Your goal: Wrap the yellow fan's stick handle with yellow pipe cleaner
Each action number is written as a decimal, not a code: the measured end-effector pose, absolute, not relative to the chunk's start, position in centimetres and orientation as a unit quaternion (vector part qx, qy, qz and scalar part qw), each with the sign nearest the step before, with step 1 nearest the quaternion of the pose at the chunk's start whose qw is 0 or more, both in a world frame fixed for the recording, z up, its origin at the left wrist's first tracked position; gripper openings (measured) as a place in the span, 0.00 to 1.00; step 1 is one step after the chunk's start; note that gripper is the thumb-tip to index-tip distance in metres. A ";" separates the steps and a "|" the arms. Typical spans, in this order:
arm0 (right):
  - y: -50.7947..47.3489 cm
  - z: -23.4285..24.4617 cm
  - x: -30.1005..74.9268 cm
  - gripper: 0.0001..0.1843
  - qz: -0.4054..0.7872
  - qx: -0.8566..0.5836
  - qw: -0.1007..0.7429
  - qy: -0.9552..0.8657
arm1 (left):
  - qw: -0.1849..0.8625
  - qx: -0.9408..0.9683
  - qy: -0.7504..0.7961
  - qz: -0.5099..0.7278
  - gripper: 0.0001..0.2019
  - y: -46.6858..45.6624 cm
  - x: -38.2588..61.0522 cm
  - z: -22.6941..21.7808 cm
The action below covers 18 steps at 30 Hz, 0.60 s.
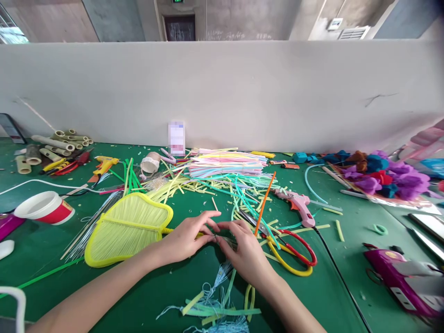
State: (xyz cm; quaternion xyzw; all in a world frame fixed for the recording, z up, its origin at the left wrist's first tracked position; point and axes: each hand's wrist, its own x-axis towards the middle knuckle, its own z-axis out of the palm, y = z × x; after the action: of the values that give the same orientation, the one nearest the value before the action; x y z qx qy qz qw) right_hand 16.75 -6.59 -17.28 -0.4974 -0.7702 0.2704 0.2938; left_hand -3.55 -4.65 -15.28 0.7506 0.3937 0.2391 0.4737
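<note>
A yellow leaf-shaped hand fan (pixel 128 231) with a yellow rim and pleated ribs lies on the green table. My left hand (pixel 190 236) closes round its yellow handle, thumb and fingers near the handle's end. Against these fingertips, my right hand (pixel 244 245) is closed in a pinch; what it holds there is too small and covered to make out. Below the hands are light blue tassels (pixel 222 275) among green and yellow strips (pixel 229 312). Scissors (pixel 294 252) with red and yellow handles rest beside my right hand, an orange stick (pixel 265 203) lying across the blades.
Behind the hands lies a bundle of pastel strips (pixel 225 164). A pink glue gun (pixel 298 206) sits to the right, a yellow one (pixel 106 165) back left. A paper cup (pixel 45 208), bamboo tubes (pixel 65 143), purple flowers (pixel 398 178) and a purple device (pixel 402 277) stand around.
</note>
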 end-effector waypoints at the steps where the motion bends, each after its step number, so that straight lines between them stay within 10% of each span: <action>1: -6.6 -17.2 16.8 0.11 0.282 -0.496 0.283 -0.771 | 0.465 0.754 0.395 0.242 0.24 -4.7 -3.6 -15.3; 18: -6.1 -16.7 17.8 0.06 0.227 -0.516 0.186 -0.805 | 0.278 0.786 0.515 0.199 0.13 -2.7 -7.0 -14.6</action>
State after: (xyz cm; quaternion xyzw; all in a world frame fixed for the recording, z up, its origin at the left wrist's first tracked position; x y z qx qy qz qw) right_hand 17.77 -6.11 -16.72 -0.5160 -0.8048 0.2272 0.1856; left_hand -7.02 -2.70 -14.57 0.7862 0.5149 0.1990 0.2778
